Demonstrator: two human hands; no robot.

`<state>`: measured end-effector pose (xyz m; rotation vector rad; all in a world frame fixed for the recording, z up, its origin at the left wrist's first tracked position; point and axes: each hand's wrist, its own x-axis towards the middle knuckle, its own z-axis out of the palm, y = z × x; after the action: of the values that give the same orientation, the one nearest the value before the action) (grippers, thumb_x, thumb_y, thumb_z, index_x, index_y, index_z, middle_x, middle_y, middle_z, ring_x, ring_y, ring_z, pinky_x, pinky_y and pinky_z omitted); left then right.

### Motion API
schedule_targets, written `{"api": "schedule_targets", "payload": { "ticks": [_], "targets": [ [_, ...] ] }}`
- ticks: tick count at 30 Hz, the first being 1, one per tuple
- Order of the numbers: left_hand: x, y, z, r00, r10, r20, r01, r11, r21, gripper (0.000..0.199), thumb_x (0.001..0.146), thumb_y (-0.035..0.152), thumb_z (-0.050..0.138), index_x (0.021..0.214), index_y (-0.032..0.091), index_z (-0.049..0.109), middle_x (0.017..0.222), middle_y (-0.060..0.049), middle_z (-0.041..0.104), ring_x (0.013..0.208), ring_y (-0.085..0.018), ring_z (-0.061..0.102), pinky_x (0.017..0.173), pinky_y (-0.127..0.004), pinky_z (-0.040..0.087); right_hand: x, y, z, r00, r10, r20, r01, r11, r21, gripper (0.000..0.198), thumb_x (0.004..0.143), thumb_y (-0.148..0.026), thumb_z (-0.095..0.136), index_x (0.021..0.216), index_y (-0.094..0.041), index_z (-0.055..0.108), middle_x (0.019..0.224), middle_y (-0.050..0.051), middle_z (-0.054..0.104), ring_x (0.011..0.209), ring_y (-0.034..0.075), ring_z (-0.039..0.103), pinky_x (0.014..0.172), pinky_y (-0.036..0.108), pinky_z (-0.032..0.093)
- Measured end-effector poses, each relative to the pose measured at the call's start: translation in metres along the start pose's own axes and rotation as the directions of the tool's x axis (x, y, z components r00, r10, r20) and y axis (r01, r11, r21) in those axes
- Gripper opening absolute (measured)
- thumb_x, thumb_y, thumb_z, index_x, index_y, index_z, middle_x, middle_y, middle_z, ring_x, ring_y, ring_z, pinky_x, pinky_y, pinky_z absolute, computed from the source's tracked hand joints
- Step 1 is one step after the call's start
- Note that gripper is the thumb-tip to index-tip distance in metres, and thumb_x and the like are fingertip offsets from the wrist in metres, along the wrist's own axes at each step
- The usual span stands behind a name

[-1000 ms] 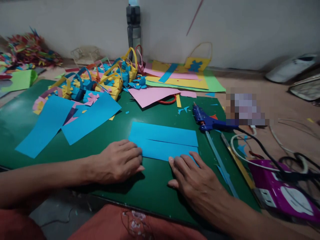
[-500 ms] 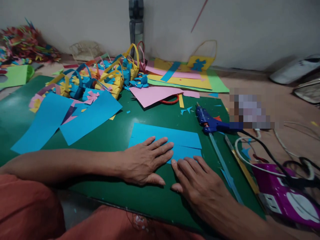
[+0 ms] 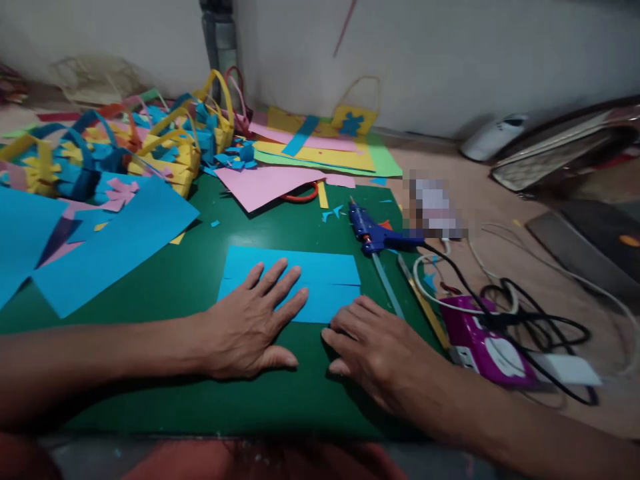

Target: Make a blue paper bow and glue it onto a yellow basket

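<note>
A bright blue paper sheet [image 3: 325,270] lies flat on the green board [image 3: 150,400], with a short slit in its left edge and one in its right edge. My left hand [image 3: 255,317] is open, pressing palm down with spread fingers over the sheet's lower left part. My right hand [image 3: 375,353] rests at the lower right corner, its fingers bent and the thumb apart from the index finger. Nothing shows between its fingers, though their tips are partly hidden. Beyond it is a blue glue gun [image 3: 367,230] with a clear glue stick [image 3: 386,280] sticking out.
Yellow and blue paper baskets [image 3: 175,160] crowd the back left, behind more blue sheets [image 3: 120,247]. A pink sheet [image 3: 265,187] partly covers red-handled scissors [image 3: 305,195]. At right are a cutter-like yellow strip [image 3: 425,307], a purple power strip [image 3: 480,340] and tangled cables [image 3: 545,327].
The view has turned to the right, so everything sits further left. My left fingers are spread wider on the blue sheet. My right fingers are more bent and slightly further right along its edge.
</note>
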<state>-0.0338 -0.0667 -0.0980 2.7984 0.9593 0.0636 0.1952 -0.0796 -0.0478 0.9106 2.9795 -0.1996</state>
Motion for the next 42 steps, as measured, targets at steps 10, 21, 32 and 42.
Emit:
{"api": "schedule_targets", "payload": {
  "ticks": [10, 21, 32, 42],
  "targets": [
    [0.001, -0.002, 0.000, 0.999, 0.042, 0.009, -0.042, 0.999, 0.009, 0.087, 0.083, 0.074, 0.020, 0.145, 0.012, 0.024, 0.152, -0.016, 0.017, 0.138, -0.042, 0.004, 0.103, -0.063, 0.014, -0.004, 0.064, -0.034, 0.883, 0.468, -0.021, -0.469, 0.880, -0.075, 0.025, 0.087, -0.020, 0.042, 0.071, -0.019, 0.062, 0.060, 0.002, 0.060, 0.053, 0.014, 0.053, 0.053, 0.027, 0.031],
    [0.000, -0.002, -0.001, 0.999, 0.047, -0.020, -0.047, 0.999, 0.005, 0.080, 0.083, 0.073, 0.021, 0.144, 0.022, 0.027, 0.152, -0.015, 0.019, 0.137, -0.045, 0.008, 0.100, -0.065, 0.019, 0.033, 0.059, -0.038, 0.849, 0.504, 0.161, -0.492, 0.864, -0.107, 0.018, 0.087, -0.019, 0.046, 0.081, -0.018, 0.063, 0.072, 0.005, 0.066, 0.063, 0.017, 0.059, 0.054, 0.026, 0.030],
    [0.001, -0.002, -0.005, 0.999, 0.036, -0.003, -0.036, 0.999, -0.009, 0.080, 0.083, 0.073, 0.026, 0.144, 0.021, 0.026, 0.152, -0.015, 0.018, 0.137, -0.044, 0.008, 0.101, -0.065, 0.018, 0.061, 0.075, -0.024, 0.936, 0.346, 0.065, -0.329, 0.926, -0.184, 0.014, 0.083, -0.026, 0.053, 0.081, -0.017, 0.063, 0.082, 0.006, 0.064, 0.066, 0.017, 0.057, 0.052, 0.026, 0.032],
    [0.002, -0.006, -0.004, 0.999, 0.032, -0.023, -0.034, 0.998, -0.061, 0.079, 0.084, 0.071, 0.030, 0.145, 0.020, 0.024, 0.153, -0.015, 0.016, 0.138, -0.043, 0.005, 0.103, -0.065, 0.017, 0.044, 0.068, 0.006, 0.953, -0.075, -0.295, -0.031, 0.940, -0.339, 0.031, 0.093, -0.027, 0.036, 0.103, -0.012, 0.061, 0.102, 0.016, 0.065, 0.087, 0.027, 0.061, 0.065, 0.036, 0.047]
  ]
}}
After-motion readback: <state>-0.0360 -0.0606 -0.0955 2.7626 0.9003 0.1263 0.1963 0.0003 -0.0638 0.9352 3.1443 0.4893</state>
